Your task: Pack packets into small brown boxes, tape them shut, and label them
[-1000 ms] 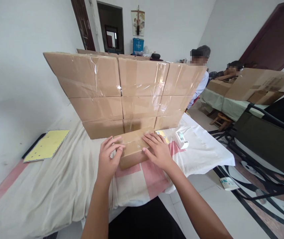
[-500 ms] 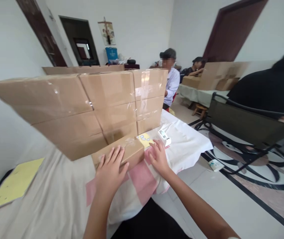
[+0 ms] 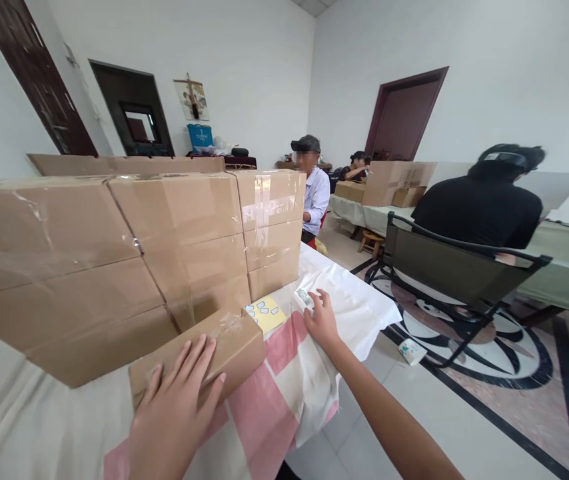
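A long brown cardboard box [image 3: 237, 350] lies on the cloth-covered table in front of me. My left hand [image 3: 179, 387] rests on top of it, palm down with the fingers stretched out. My right hand [image 3: 322, 317] is at a small white box-like object [image 3: 302, 298] with greenish print on it. The fingers of that hand are spread around its near side, and I cannot tell whether they touch it. Between the cardboard box and the white object lies a yellow sheet [image 3: 270, 312] with small pale shapes, partly hidden behind the cardboard box.
A wall of taped cardboard boxes [image 3: 189, 227] stands behind the work area. White and pink-checked cloth [image 3: 264, 407] covers the table. To the right are a folding chair [image 3: 454, 273], a seated person in black [image 3: 479, 200] and a white cup-like item [image 3: 412, 352] on the floor.
My right hand has moved from beside the yellow sheet to the white object. My left hand stays on the cardboard box. The view has turned right and tipped up.
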`<act>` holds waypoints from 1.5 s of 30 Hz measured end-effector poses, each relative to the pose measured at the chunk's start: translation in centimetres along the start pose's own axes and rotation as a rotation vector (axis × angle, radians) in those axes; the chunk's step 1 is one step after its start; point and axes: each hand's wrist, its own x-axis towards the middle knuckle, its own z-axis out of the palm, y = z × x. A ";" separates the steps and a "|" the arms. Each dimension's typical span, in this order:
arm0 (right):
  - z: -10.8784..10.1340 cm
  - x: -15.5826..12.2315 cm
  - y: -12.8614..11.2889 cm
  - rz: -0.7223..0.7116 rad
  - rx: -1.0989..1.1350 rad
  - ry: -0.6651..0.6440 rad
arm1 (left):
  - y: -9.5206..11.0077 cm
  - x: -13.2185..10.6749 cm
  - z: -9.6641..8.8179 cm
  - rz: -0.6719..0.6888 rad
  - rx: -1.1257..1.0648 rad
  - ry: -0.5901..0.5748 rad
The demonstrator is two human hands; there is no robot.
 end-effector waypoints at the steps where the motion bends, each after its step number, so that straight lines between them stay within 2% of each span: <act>1: 0.1 -0.2 0.1 -0.007 0.006 0.014 | -0.1 -0.1 0.1 0.003 0.002 -0.006; 4: 0.2 -0.4 0.1 0.019 -0.010 0.031 | 0.4 0.0 -0.3 -0.038 0.064 -0.070; 9: 0.7 -0.3 0.5 0.095 -0.099 -0.039 | 2.4 0.6 -1.9 -0.121 0.236 -0.222; 16: 0.4 -0.3 0.5 0.116 -0.012 -0.034 | 2.5 0.5 -1.6 -0.103 0.266 -0.157; 25: 0.3 -0.3 0.4 0.135 0.020 -0.024 | 3.4 1.0 -3.0 -0.078 0.292 -0.205; 45: 0.0 -0.3 0.2 0.148 -0.003 -0.058 | 3.3 0.9 -2.8 -0.115 0.261 -0.209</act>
